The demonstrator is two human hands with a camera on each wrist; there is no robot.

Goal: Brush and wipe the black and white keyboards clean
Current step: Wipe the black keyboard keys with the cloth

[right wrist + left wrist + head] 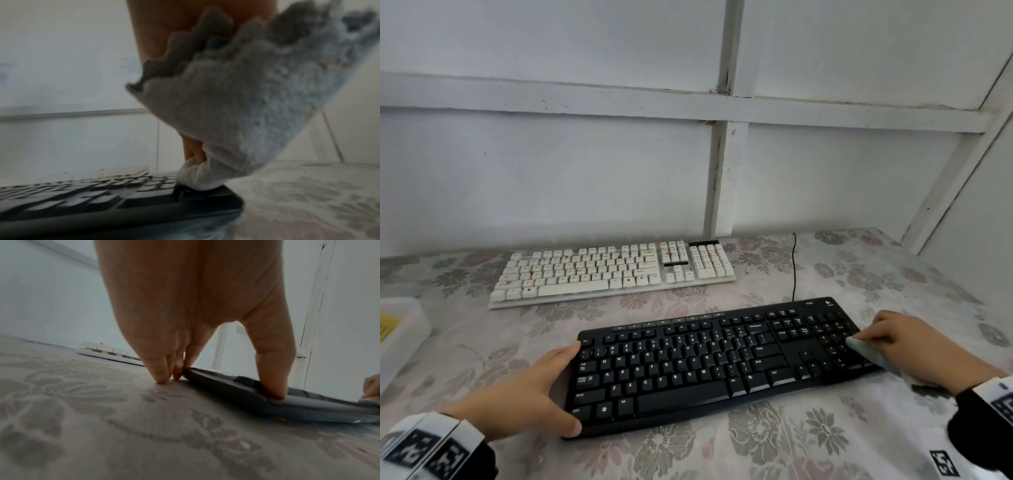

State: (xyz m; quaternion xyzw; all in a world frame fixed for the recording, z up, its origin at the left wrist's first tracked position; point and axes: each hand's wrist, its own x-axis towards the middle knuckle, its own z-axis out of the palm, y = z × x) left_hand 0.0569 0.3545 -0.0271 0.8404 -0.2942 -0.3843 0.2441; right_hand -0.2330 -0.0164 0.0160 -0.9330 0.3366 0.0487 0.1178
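Note:
The black keyboard (688, 370) lies near me on the floral tablecloth, slightly angled. My left hand (541, 387) braces its left end, with straight fingers (162, 376) at the far corner and the thumb (273, 386) pressing on the front corner. My right hand (914, 342) grips a pale grey cloth (866, 351) and presses it onto the number pad at the right end. In the right wrist view the bunched cloth (246, 105) hides most of the fingers. Farther back sits the white keyboard (602, 270), with orange stains on several keys.
A white plastic container (400, 329) with something yellow inside stands at the table's left edge. A black cable (793, 267) runs from the black keyboard toward the white panelled wall (585, 171). A side wall closes in on the right.

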